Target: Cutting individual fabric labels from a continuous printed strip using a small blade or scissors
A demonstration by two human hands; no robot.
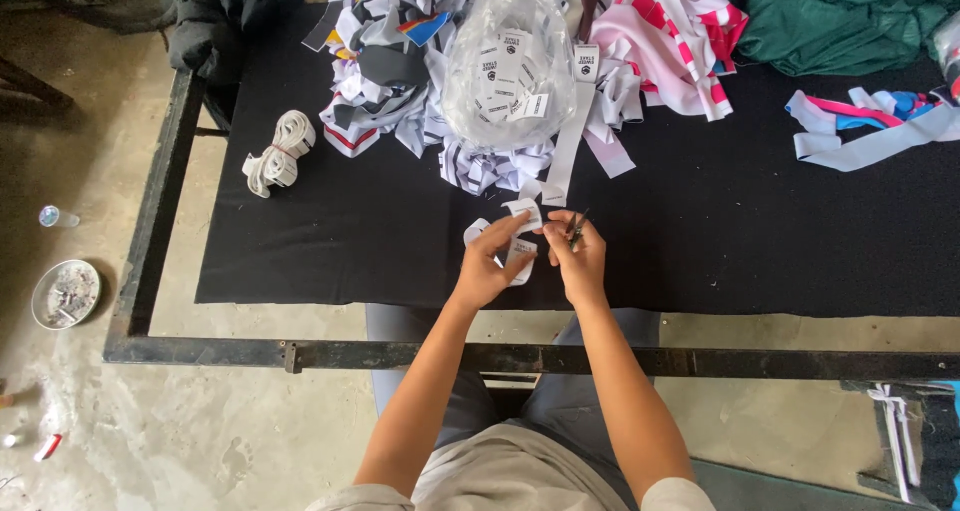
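Desk (300, 261) edge runs just below both hands, bare black cloth either side. Left hand (487, 267) grip pinches white label strip (522, 214); right hand (578, 261), fingers curled, clamps small scissors (576, 227) beside it.

White label strip (522, 211), small snips (576, 229)

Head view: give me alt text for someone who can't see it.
A person's left hand and right hand hold a strip of white labels over a black table, the right hand also gripping small scissors. Behind lie a clear bag of labels, piled fabric strips and a rolled band.
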